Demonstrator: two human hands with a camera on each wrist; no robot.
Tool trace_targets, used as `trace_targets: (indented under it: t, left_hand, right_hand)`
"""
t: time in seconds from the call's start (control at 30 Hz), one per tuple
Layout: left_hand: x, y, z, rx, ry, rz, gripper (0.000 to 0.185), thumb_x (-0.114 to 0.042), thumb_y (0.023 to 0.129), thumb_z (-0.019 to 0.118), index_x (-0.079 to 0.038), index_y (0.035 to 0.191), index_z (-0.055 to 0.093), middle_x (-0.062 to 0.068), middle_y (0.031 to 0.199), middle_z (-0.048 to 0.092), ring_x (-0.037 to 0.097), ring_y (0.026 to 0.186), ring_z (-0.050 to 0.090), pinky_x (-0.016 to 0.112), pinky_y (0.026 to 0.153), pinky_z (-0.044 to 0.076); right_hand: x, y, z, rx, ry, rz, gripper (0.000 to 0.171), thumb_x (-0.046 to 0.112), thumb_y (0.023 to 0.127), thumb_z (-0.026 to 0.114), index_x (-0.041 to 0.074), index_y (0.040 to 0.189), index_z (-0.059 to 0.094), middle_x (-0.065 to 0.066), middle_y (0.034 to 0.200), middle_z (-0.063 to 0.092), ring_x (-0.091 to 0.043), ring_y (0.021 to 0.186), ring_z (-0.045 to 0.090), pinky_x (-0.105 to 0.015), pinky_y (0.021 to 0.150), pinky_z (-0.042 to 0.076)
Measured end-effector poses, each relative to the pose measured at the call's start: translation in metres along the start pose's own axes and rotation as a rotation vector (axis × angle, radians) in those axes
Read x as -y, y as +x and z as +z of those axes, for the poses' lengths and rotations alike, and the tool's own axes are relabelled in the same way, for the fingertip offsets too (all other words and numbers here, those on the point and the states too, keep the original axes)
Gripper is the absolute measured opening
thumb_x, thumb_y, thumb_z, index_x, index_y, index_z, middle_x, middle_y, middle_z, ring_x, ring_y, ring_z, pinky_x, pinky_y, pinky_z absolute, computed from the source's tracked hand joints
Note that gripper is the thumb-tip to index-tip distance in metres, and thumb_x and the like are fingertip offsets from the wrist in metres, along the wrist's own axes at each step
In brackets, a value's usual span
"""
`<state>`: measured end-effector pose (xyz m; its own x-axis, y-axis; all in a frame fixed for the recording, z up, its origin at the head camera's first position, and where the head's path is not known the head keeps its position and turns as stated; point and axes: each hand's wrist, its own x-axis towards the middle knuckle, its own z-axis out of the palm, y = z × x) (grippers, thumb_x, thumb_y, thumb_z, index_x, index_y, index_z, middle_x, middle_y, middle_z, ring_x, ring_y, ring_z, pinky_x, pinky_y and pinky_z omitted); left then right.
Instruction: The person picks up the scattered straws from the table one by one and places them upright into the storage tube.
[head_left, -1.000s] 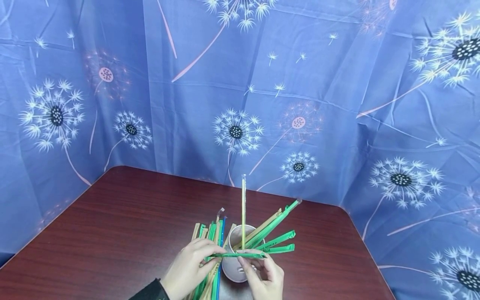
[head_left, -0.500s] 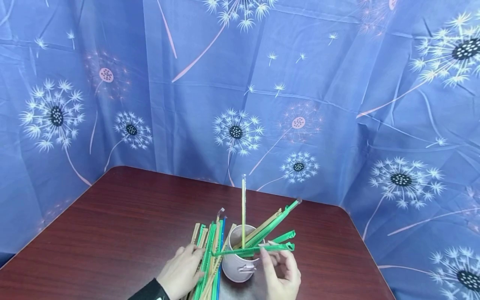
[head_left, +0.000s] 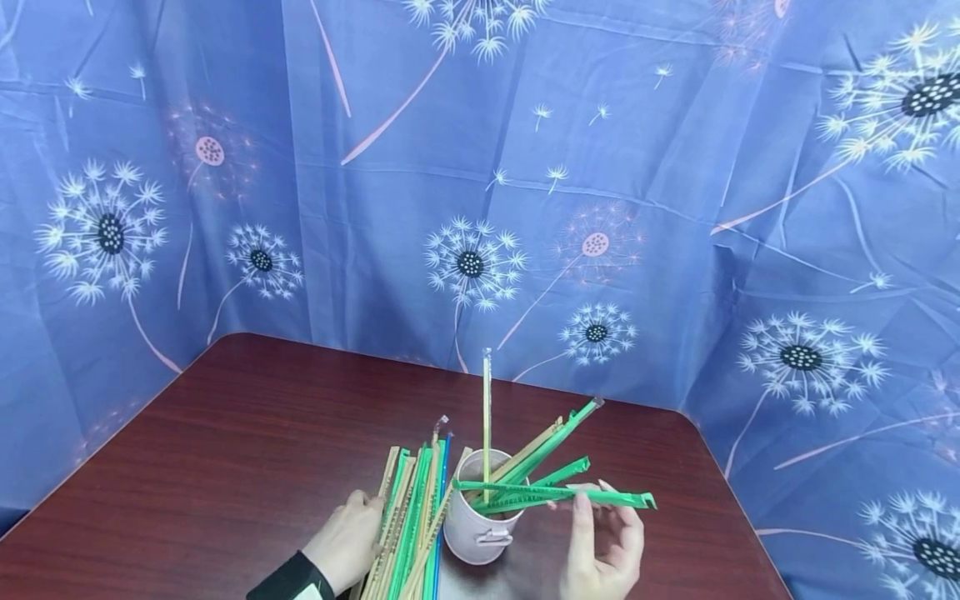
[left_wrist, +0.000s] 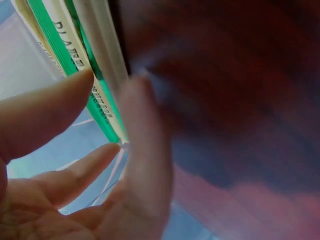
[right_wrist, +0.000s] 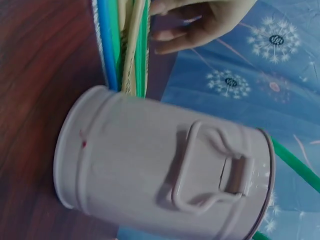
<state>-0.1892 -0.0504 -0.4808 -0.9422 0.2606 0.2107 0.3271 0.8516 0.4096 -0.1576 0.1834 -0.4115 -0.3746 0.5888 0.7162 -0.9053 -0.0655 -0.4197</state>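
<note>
My right hand (head_left: 585, 502) pinches a green wrapped straw (head_left: 525, 493) near its right end and holds it level, its left end above the pale metal cup (head_left: 476, 537). In the cup stand a thin yellow straw (head_left: 487, 408) and several green and tan wrapped straws (head_left: 551, 437) leaning right. My left hand (head_left: 356, 525) rests with relaxed fingers on the left edge of a pile of wrapped straws (head_left: 412, 521) lying on the table beside the cup. The left wrist view shows fingers (left_wrist: 145, 150) against green and tan wrappers (left_wrist: 82, 75). The right wrist view shows the cup (right_wrist: 165, 165) with its handle.
The dark red wooden table (head_left: 240, 450) stretches to the left and far side. A blue cloth with dandelion print (head_left: 480, 167) hangs close behind and around it. The table's right edge (head_left: 738, 533) lies near my right hand.
My left hand let go of the green straw and settled on the pile. My right hand carried the straw to the right, so its far end now sticks out past the cup.
</note>
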Motion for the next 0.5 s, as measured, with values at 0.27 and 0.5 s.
trace_targets:
  t: [0.27,0.5]
  left_hand:
    - [0.001,0.002,0.001,0.017,-0.097,-0.064,0.049,0.003,0.063,0.083,0.008,0.107,0.064,0.02,0.088,0.062,0.032,0.079,0.064,0.047,0.068,0.055]
    - [0.001,0.004,0.0,0.036,-0.113,-0.088,0.052,0.0,0.06,0.086,0.007,0.107,0.065,0.019,0.09,0.065,0.033,0.084,0.064,0.048,0.073,0.055]
  right_hand:
    - [-0.008,-0.001,-0.007,-0.03,-0.015,-0.091,0.03,-0.031,0.083,0.044,-0.022,0.11,0.055,-0.013,0.092,0.072,-0.017,0.078,0.071,-0.023,0.073,0.057]
    - [-0.015,-0.007,-0.012,0.053,-0.216,-0.149,0.024,-0.032,0.077,0.053,-0.024,0.099,0.056,-0.009,0.103,0.073,-0.01,0.09,0.072,-0.019,0.083,0.056]
